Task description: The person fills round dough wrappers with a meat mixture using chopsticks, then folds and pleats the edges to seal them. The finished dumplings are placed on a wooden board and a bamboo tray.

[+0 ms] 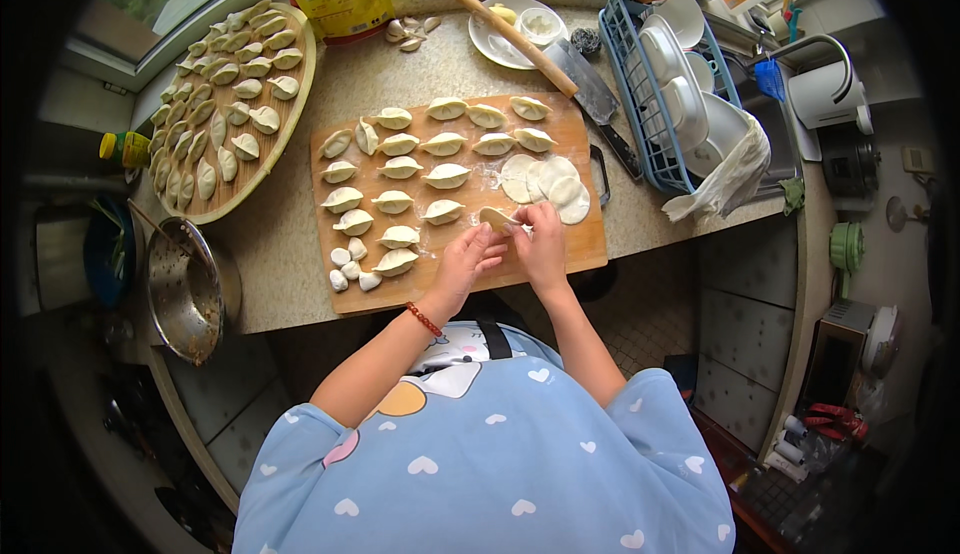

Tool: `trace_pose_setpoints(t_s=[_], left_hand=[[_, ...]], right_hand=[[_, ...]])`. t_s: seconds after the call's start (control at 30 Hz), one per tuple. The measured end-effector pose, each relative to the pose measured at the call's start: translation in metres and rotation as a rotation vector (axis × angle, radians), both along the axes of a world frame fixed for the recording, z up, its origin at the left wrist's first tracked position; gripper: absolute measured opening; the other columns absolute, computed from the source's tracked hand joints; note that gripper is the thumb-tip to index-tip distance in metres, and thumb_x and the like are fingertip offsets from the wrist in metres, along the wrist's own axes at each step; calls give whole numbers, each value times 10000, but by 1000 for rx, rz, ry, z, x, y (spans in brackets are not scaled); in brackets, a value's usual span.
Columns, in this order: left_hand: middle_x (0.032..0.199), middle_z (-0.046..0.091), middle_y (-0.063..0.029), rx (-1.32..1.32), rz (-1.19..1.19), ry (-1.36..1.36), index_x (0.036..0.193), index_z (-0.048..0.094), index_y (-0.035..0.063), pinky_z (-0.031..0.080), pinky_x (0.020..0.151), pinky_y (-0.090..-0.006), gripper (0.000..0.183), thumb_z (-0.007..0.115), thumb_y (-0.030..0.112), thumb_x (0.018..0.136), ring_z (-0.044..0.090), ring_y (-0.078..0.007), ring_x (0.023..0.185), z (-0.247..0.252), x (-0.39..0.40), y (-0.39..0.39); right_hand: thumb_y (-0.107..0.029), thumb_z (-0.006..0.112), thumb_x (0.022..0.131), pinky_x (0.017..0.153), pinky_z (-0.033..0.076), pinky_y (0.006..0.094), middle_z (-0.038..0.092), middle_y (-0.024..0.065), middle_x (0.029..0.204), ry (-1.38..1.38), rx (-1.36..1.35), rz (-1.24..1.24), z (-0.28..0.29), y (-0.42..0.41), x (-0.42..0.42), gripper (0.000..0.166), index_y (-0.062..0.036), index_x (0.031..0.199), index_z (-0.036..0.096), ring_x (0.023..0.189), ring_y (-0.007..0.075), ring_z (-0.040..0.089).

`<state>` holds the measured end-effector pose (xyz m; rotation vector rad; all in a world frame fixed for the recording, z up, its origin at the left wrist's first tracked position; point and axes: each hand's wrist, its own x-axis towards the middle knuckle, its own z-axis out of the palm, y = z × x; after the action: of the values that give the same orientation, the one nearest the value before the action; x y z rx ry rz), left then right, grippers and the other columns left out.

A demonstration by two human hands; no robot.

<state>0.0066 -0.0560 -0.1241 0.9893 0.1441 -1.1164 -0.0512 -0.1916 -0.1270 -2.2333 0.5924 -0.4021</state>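
Observation:
Over the front edge of a wooden board (465, 269), my left hand (466, 261) and my right hand (541, 245) pinch the two sides of a folded dumpling (496, 218) between their fingertips. Any filling inside it is hidden. Rows of pleated dumplings (444, 144) lie on the left and middle of the board. Beyond my right hand, overlapping round dough wrappers (556, 177) lie on the board's right side. Small floured dough pieces (350, 263) sit at its lower left corner.
A round tray (281, 130) of dumplings stands at left, above a steel bowl (169, 284) with filling residue. A rolling pin (525, 47) rests across a white plate (487, 45). A cleaver (585, 85) lies beside a blue dish rack (630, 96). Garlic cloves (409, 34) lie near the window.

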Motion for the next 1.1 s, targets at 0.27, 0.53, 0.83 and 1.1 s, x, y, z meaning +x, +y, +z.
trace_pose_setpoints(t_s=[0.27, 0.53, 0.83, 1.1], left_hand=[[1035, 601, -74, 175, -54, -316, 1119, 519, -18, 472, 812, -264, 309, 493, 224, 929, 581, -156, 888, -7, 26, -28], [1030, 616, -45, 210, -82, -505, 1121, 548, -17, 444, 790, -257, 258, 488, 117, 910, 562, -110, 892, -20, 30, -24], [1095, 601, -84, 347, -164, -473, 1137, 556, 36, 440, 866, -304, 253, 502, 141, 913, 561, -159, 1002, 23, 37, -15], [1147, 578, -106, 315, -250, -619, 1144, 548, 23, 447, 907, -339, 286, 417, 198, 959, 564, -207, 1042, 8, 42, -15]], right_hand=[[-87, 668, 758, 713, 437, 323, 558, 98, 859, -78, -34, -167, 3, -48, -16, 174, -3, 889, 590, 805, 252, 550], [-134, 753, 653, 804, 405, 393, 571, 108, 863, 281, -32, -350, -43, -107, -17, 328, -33, 911, 578, 883, 293, 502], [-51, 666, 761, 555, 405, 241, 515, 12, 662, -116, 606, -53, 17, -43, -10, 174, -14, 766, 496, 589, 69, 475], [-79, 702, 690, 613, 433, 378, 562, 119, 764, 111, -66, -138, -20, -36, -17, 214, -8, 776, 519, 692, 301, 544]])
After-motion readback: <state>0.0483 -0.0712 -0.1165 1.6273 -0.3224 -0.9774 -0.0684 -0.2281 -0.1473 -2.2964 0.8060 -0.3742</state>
